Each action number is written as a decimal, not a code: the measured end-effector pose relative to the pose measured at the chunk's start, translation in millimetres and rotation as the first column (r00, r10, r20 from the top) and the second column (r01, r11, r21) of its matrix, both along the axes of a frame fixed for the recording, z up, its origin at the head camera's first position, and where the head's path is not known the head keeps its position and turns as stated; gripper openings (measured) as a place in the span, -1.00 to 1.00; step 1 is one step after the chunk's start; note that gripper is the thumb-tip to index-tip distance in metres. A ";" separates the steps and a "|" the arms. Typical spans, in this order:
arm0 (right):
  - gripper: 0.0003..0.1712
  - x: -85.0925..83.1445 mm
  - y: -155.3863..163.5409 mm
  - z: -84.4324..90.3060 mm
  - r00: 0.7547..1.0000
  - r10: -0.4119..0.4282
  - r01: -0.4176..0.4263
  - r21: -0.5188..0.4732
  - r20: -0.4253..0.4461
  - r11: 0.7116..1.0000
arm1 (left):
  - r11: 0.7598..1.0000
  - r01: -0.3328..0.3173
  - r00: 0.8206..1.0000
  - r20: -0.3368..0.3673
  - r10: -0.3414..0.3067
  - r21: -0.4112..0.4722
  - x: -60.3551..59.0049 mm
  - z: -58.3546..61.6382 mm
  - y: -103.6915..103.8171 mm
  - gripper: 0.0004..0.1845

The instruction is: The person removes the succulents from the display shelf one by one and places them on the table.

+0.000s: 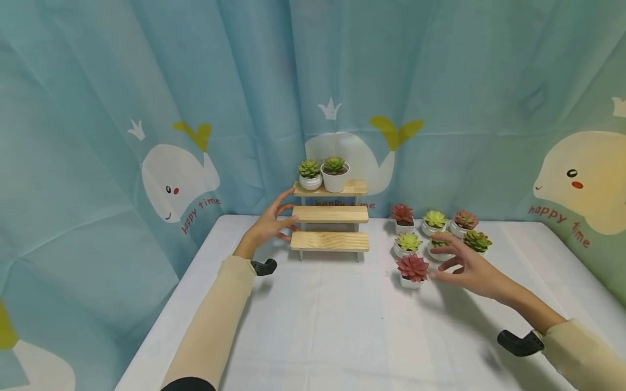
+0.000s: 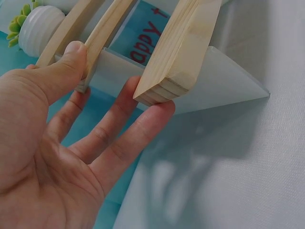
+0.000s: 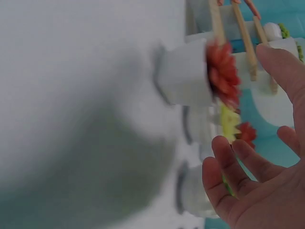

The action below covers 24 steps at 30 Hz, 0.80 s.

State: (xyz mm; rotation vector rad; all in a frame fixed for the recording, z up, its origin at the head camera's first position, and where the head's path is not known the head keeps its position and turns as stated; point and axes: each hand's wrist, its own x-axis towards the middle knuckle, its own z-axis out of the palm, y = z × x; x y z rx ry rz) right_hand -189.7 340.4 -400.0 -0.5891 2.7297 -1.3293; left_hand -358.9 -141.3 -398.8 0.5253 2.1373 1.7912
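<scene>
A three-tier wooden plant stand [image 1: 330, 214] stands near the curtain, with two potted green succulents [image 1: 310, 175] on its top plank. My left hand [image 1: 269, 222] holds the stand's left side. In the left wrist view, its thumb and a finger pinch the middle plank [image 2: 107, 36], while other fingertips press the end of the lowest plank [image 2: 164, 81]. Over on the right, my right hand [image 1: 471, 269] hovers with parted, loosely bent fingers and nothing between them. Its thumb is close beside a red succulent in a white pot [image 1: 413, 269], which stands upright on the table.
Behind the red succulent stand several more potted succulents, including another red one [image 1: 402, 217], a yellow-green one [image 1: 408, 243] and a dark green one [image 1: 476, 240]. My right fingers partly cover one pot. A whale-print curtain [image 1: 264, 108] hangs behind the white-covered table [image 1: 332, 326].
</scene>
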 end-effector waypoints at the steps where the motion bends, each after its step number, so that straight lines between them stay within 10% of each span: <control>1: -0.03 -0.7 0.7 4.2 1.000 -0.003 0.004 0.009 -0.009 1.000 | 1.000 0.002 1.000 0.000 -0.002 -0.002 -0.2 -0.6 0.1 -0.13; 24: -0.09 -23.1 -6.1 42.8 0.984 0.008 0.003 0.063 -0.179 0.998 | 1.000 0.001 1.000 0.001 -0.001 0.013 -1.8 -3.8 -1.0 -0.14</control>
